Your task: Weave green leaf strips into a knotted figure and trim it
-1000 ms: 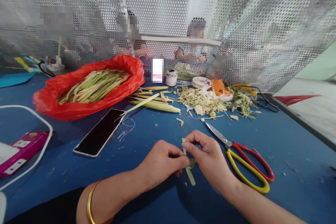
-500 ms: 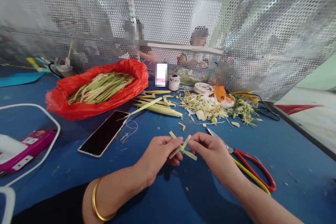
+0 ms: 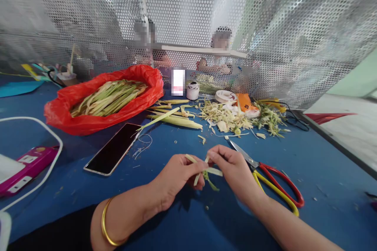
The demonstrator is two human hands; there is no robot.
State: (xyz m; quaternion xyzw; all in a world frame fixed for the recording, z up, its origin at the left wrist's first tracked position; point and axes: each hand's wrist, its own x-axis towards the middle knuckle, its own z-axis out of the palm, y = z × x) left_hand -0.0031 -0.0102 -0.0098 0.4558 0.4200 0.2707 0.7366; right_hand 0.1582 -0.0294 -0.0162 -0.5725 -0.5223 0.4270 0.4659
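Observation:
Low over the blue table [image 3: 309,157], my left hand [image 3: 176,178] and my right hand [image 3: 232,170] meet fingertip to fingertip. Both pinch a small bundle of crossed pale green leaf strips [image 3: 204,171], with short ends sticking out above and below the fingers. A gold bangle [image 3: 104,225] circles my left wrist. Red-and-yellow-handled scissors [image 3: 271,176] lie just right of my right hand, blades pointing up-left.
A red plastic bag [image 3: 67,115] full of long leaf strips sits at back left. A black phone [image 3: 113,148] lies left of my hands, loose stalks [image 3: 176,119] and a heap of trimmings [image 3: 235,115] behind. A perforated metal screen [image 3: 279,39] walls the far side; people sit beyond it.
The strips, upright a second ago, were turned crosswise; now their ends splay in several directions between my fingers. Both hands stayed in about the same spot.

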